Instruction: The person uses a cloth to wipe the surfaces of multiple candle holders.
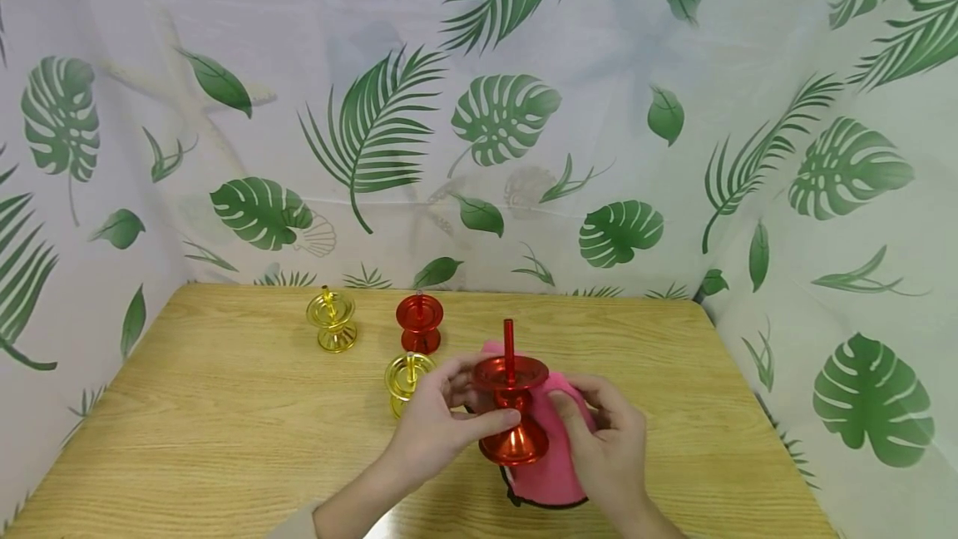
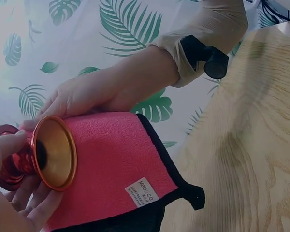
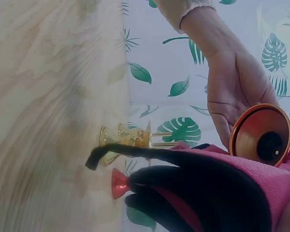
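Observation:
My left hand (image 1: 427,435) grips a shiny red candle holder (image 1: 515,442) by its narrow waist, thumb across the front. The holder is upright in the head view, with a wide dish on top, a thin red stem rising from it and a flared base. In the left wrist view its hollow underside shows a gold-toned inside (image 2: 62,157). My right hand (image 1: 615,439) holds a pink cloth (image 1: 552,472) with black edging, thumb in front, up against the holder's right side and behind it. A white label (image 2: 141,192) is sewn on the cloth.
On the wooden table (image 1: 224,439), a gold candle holder (image 1: 337,338) and a smaller-looking red one (image 1: 421,341) stand toward the back. Another gold one (image 1: 400,381) stands right beside my left hand, partly hidden by it. Leaf-printed fabric (image 1: 569,148) hangs behind and at both sides.

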Demonstrator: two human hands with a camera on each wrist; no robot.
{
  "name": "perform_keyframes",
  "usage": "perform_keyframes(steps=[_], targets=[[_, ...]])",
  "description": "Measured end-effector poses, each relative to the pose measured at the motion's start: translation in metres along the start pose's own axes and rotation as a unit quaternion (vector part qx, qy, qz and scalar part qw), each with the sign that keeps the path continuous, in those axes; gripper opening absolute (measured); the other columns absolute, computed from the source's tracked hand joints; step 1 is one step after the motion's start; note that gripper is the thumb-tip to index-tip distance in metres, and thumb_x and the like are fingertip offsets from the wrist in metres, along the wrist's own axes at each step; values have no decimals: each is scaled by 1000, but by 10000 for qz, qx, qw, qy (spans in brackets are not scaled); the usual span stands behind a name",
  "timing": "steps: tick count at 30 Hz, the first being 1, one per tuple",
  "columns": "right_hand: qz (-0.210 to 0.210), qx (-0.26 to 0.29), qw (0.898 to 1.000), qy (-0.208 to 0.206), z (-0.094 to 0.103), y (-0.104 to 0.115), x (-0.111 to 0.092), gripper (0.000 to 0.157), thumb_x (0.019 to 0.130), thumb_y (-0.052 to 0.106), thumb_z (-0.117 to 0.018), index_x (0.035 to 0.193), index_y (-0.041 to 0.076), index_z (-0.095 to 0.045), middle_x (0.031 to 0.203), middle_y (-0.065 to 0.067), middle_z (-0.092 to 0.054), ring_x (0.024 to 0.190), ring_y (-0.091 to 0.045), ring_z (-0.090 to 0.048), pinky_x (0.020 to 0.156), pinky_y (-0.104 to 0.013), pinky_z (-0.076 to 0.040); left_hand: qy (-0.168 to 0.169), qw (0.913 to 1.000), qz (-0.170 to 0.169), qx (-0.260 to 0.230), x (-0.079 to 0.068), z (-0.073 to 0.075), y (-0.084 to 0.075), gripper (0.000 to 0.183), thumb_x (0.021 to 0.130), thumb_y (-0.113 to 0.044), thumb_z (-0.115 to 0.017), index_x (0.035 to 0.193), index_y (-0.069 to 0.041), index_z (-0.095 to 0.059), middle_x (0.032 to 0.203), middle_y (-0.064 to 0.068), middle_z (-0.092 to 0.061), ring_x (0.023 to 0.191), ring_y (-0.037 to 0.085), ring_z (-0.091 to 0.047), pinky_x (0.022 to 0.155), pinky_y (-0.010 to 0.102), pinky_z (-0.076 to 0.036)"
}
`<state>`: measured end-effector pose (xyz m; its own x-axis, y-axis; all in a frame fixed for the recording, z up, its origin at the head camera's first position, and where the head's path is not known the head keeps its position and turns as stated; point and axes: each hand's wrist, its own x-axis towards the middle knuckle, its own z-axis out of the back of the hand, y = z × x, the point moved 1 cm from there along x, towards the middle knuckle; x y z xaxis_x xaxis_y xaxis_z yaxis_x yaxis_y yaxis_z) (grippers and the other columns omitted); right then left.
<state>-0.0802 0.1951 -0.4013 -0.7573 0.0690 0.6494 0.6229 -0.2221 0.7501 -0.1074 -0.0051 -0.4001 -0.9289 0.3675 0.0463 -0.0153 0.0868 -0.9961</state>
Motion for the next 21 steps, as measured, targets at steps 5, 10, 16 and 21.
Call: perform_keyframes(steps=[5, 10, 16, 21], targets=[[182, -368, 9991, 64, -1, -2, -1, 19, 89, -14, -72, 105, -4, -74, 95, -1, -80, 76, 1, -76, 60, -19, -61, -279, 9990, -95, 323, 1, -2, 2, 62, 84, -17, -89, 140, -14, -61, 117, 14, -77, 87, 13, -69, 77, 25, -57], [1199, -403, 9918, 187, -2, 0, 0, 16, 90, 0, -78, 104, -5, -74, 93, -21, -76, 75, -4, -75, 67, -16, -60, -506, 9979, -108, 400, 1, -4, 0, 59, 82, -13, -91, 133, -10, -61, 110, 16, -77, 87, 17, -71, 77, 28, -62], [1945, -501, 9794, 205, -5, 9, -6, 23, 96, 18, -74, 99, -6, -75, 93, -22, -75, 97, -8, -75, 83, -14, -60, -541, 9975, -166, 417, 2, -4, 0, 59, 83, -11, -89, 134, -6, -59, 114, 19, -76, 87, 16, -71, 76, 28, -64], [2173, -368, 9750, 281, -6, 14, -12, 28, 99, 17, -71, 101, -11, -73, 96, -23, -75, 105, -5, -74, 87, -14, -59, -474, 9974, -221, 495, 2, -3, 2, 58, 84, -10, -88, 134, -5, -59, 115, 21, -75, 87, 16, -71, 77, 27, -64]])
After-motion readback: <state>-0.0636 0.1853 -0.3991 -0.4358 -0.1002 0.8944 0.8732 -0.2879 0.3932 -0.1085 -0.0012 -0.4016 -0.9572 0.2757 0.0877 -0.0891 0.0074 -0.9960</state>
